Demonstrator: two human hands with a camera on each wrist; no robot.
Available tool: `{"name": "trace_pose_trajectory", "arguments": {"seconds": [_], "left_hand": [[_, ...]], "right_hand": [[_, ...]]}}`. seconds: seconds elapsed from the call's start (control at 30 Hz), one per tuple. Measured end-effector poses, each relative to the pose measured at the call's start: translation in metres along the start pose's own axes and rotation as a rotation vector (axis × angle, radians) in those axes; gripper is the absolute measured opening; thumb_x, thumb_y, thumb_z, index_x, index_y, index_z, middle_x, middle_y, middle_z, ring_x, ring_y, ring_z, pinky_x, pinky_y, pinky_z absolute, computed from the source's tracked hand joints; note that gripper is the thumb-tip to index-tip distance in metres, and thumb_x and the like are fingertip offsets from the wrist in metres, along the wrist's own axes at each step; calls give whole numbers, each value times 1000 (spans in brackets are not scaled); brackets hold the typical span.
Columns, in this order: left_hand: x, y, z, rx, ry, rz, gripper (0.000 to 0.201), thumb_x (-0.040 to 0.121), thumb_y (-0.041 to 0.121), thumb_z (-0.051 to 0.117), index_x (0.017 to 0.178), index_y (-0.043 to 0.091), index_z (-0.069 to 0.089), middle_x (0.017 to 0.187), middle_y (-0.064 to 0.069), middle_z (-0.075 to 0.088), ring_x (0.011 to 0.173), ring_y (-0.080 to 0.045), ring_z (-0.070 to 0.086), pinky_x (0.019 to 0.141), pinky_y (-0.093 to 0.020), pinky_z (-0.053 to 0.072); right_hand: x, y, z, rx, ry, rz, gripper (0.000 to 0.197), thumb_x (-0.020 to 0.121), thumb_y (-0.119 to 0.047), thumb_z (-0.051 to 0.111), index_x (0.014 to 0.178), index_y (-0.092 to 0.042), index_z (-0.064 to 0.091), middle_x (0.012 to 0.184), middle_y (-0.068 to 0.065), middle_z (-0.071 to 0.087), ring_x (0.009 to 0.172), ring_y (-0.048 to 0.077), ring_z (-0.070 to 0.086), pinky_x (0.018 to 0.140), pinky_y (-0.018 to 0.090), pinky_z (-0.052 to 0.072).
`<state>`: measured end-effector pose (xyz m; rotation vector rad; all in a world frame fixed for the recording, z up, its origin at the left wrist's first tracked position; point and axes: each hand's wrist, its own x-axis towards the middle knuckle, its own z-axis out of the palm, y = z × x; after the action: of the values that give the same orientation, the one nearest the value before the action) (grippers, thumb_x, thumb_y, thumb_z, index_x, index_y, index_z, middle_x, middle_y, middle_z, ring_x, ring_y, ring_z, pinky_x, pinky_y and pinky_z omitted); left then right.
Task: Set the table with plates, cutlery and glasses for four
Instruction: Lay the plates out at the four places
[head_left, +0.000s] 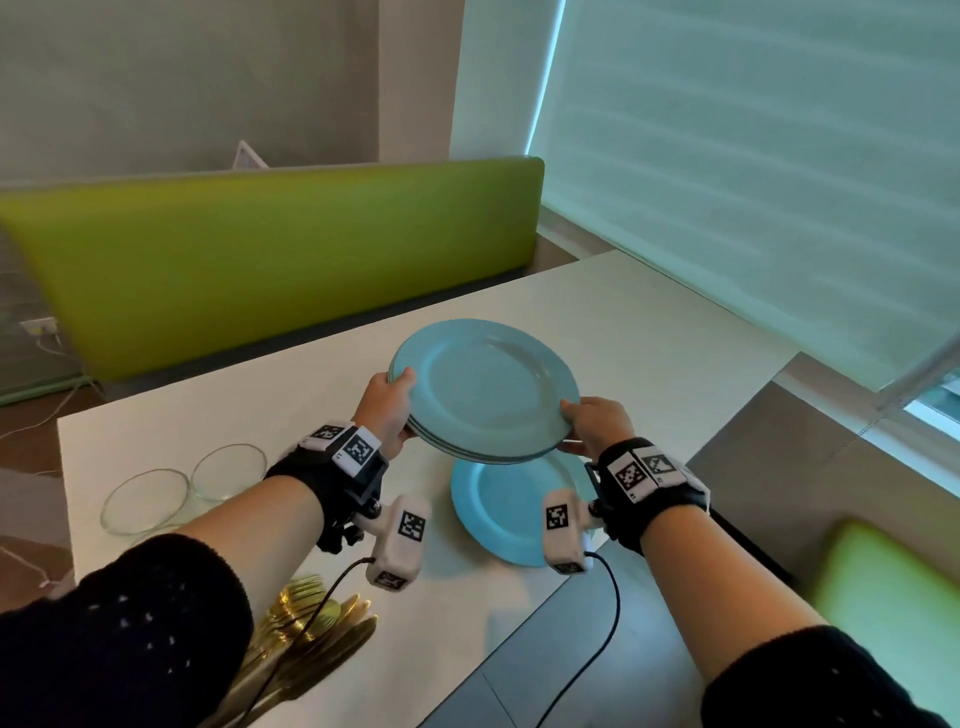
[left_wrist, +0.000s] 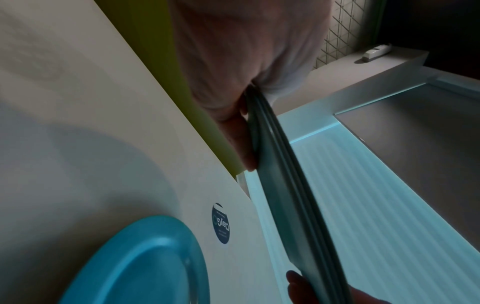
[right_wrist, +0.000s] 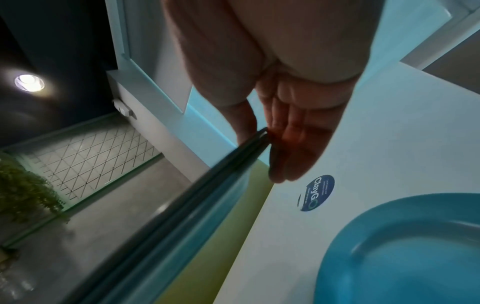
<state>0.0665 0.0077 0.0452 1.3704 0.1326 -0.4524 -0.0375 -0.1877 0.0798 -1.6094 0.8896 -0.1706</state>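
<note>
A stack of blue plates hangs in the air above the white table. My left hand grips its left rim, thumb on top. My right hand grips its right rim, thumb on top and fingers underneath. The stack's edge shows three rims in the left wrist view, and the stack's edge is also in the right wrist view. One more blue plate lies flat on the table under the stack, near the front edge. This plate and plate appear in both wrist views.
Two clear glass bowls stand at the table's left. Gold cutlery lies in a pile near the front edge, partly behind my left arm. A green bench back runs behind the table. A round blue sticker marks the tabletop.
</note>
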Motion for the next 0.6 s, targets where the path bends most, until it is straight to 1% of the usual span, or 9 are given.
{"name": "trace_pose_trajectory", "arguments": {"seconds": [0.07, 0.13, 0.2, 0.23, 0.3, 0.4, 0.47, 0.53, 0.6], "left_hand": [[4, 0, 13, 17, -27, -17, 31, 97, 26, 45, 120, 6, 46, 105, -14, 61, 80, -25, 61, 52, -29, 50], [8, 1, 26, 25, -28, -25, 33, 96, 26, 48, 123, 7, 44, 112, -14, 58, 90, -28, 59, 56, -30, 49], [13, 0, 39, 27, -14, -30, 36, 95, 26, 51, 125, 9, 42, 111, -11, 54, 95, -28, 57, 65, -34, 51], [18, -1, 46, 25, -8, -26, 40, 94, 26, 53, 127, 8, 41, 112, -11, 54, 96, -28, 57, 70, -36, 51], [31, -4, 60, 20, 10, -17, 43, 94, 30, 53, 128, 8, 42, 114, -13, 57, 97, -29, 59, 74, -37, 51], [53, -6, 81, 55, 42, -26, 46, 96, 40, 43, 127, 6, 47, 120, -16, 59, 104, -33, 61, 73, -37, 53], [67, -5, 93, 78, 91, -35, 47, 97, 40, 38, 127, 5, 46, 120, -15, 56, 106, -33, 59, 75, -38, 53], [82, -2, 103, 90, 146, -38, 48, 96, 40, 38, 130, 6, 44, 123, -16, 56, 108, -34, 58, 85, -45, 53], [99, 2, 108, 107, 193, -27, 47, 96, 39, 39, 130, 6, 44, 121, -16, 57, 107, -34, 59, 86, -45, 53]], "right_hand": [[6, 0, -10, 37, 30, -16, 8, 92, -2, 53, 86, -4, 56, 76, 11, 58, 70, 27, 59, 73, 43, 54], [11, 0, -22, 71, 20, 6, 9, 91, 2, 53, 84, -2, 58, 80, 14, 59, 71, 28, 60, 71, 41, 56], [19, -1, -34, 145, 19, 44, 18, 90, 5, 51, 74, -2, 55, 75, 14, 57, 64, 24, 57, 56, 34, 57], [24, -2, -40, 188, 20, 59, 19, 90, 6, 51, 73, -2, 53, 73, 13, 56, 63, 23, 55, 51, 32, 56], [37, -6, -52, 239, -4, 88, 17, 91, 3, 49, 76, -2, 52, 74, 13, 56, 64, 23, 56, 52, 34, 55], [63, -13, -67, 232, -45, 119, 15, 95, -2, 45, 82, -3, 51, 79, 11, 55, 66, 24, 55, 59, 40, 53], [85, -15, -77, 258, -21, 135, 9, 96, -3, 43, 94, 0, 52, 85, 13, 56, 70, 26, 56, 58, 42, 54], [108, -17, -92, 340, 21, 163, 21, 97, -2, 42, 116, 3, 49, 99, 17, 58, 76, 29, 58, 55, 44, 56], [132, -17, -108, 402, 62, 180, 32, 98, -2, 40, 129, 5, 43, 105, 18, 57, 73, 28, 58, 42, 38, 56]]}}
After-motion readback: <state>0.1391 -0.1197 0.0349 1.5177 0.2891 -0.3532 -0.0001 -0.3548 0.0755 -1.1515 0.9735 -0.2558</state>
